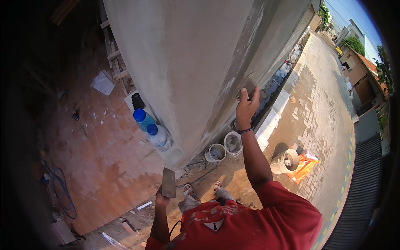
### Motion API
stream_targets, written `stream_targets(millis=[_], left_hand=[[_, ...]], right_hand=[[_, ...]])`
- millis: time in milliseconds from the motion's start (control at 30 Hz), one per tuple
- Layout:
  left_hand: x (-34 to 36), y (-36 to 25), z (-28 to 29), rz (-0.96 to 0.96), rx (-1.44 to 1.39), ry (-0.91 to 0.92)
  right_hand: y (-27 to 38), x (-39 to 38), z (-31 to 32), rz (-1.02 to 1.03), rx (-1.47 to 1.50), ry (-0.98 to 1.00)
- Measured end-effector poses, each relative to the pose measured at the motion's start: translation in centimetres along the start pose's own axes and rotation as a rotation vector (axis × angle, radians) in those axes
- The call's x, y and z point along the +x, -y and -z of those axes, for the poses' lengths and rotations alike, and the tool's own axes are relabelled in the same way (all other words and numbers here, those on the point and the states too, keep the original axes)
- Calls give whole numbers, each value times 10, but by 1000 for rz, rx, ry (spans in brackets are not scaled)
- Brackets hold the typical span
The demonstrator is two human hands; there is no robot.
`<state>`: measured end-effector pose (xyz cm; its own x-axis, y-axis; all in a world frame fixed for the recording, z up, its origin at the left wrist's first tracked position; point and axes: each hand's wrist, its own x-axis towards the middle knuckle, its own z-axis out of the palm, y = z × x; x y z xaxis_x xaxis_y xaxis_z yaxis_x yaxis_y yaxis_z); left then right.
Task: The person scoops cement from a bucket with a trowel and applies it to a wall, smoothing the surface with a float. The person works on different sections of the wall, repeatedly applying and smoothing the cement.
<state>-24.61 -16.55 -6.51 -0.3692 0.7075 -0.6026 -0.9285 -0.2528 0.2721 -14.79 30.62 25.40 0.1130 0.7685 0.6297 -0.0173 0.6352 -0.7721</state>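
Observation:
My right hand (246,110) is raised to the grey plastered wall (200,62), its fingers closed round a small flat grey scraper (250,86) that lies against the wall near its right-hand corner strip. That strip looks darker and damper than the plaster beside it. Lower down, my left hand (162,200) grips a rectangular, flat-bladed plastering trowel (168,182), held upright in front of my body and apart from the wall. Both handles are mostly hidden by my fingers.
Two blue-capped bottles (157,136) stand at the wall's left foot. Two buckets (216,153) sit below the corner; another bucket (285,161) stands at right beside an orange cloth (305,166). A wooden ladder (113,54) leans at left. A blue hose (62,187) lies coiled on the tiles.

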Motion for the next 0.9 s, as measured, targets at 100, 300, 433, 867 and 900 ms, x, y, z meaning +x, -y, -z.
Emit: stream_targets(millis=[100, 300, 433, 867, 900], left_hand=[[-11, -4, 5, 9, -47, -29], [-34, -17, 8, -43, 3, -80], [-37, -27, 17, -45, -12, -85], [-55, -48, 15, -59, 62, -159], [-56, -47, 17, -72, 64, -180]], right_hand=[[-53, -34, 30, -384, 31, 76], [78, 29, 11, -97, 147, 119], [-18, -51, 0, -156, -38, -16], [77, 65, 9, -4, 131, 127], [62, 52, 2, 64, 23, 46]])
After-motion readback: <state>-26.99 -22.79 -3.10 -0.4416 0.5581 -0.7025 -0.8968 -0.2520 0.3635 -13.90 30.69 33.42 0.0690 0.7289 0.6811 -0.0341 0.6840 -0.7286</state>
